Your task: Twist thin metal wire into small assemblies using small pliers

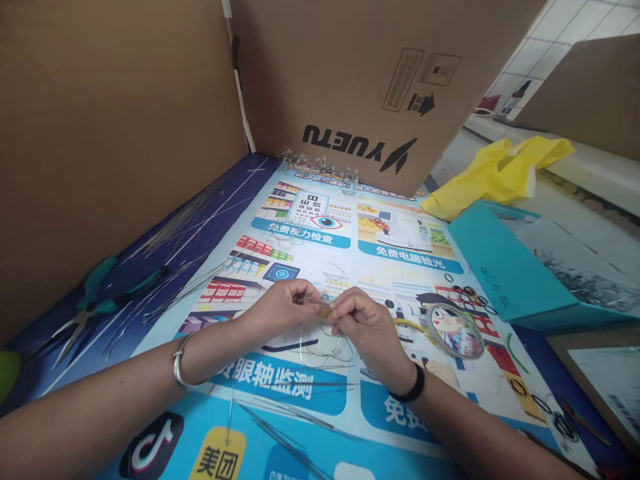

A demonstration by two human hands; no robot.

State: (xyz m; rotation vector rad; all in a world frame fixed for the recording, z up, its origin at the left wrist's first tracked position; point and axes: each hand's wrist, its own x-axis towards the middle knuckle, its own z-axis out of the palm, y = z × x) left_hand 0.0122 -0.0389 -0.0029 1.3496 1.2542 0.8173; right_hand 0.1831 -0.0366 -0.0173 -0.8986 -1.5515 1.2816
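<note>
Over the printed poster (325, 267), both of my hands meet at a piece of thin bent wire (320, 357). The fingers of my left hand (283, 310) are pinched on it from the left, and my right hand (370, 330) pinches it from the right. Wire loops hang below the fingertips; the exact spot where they touch is small and partly hidden. Straight wire lengths (300, 443) lie on the poster nearer to me. Beyond my hands are faint wire coils (280, 237).
Teal-handled pliers (89, 303) lie at left beside loose wires (175, 230). Finished-looking wire pieces (323, 165) line the cardboard wall (320, 80). At right are a magnifying glass (455, 330), black rings (467, 297), a teal box (505, 267) with metal bits, and a yellow cloth (500, 173).
</note>
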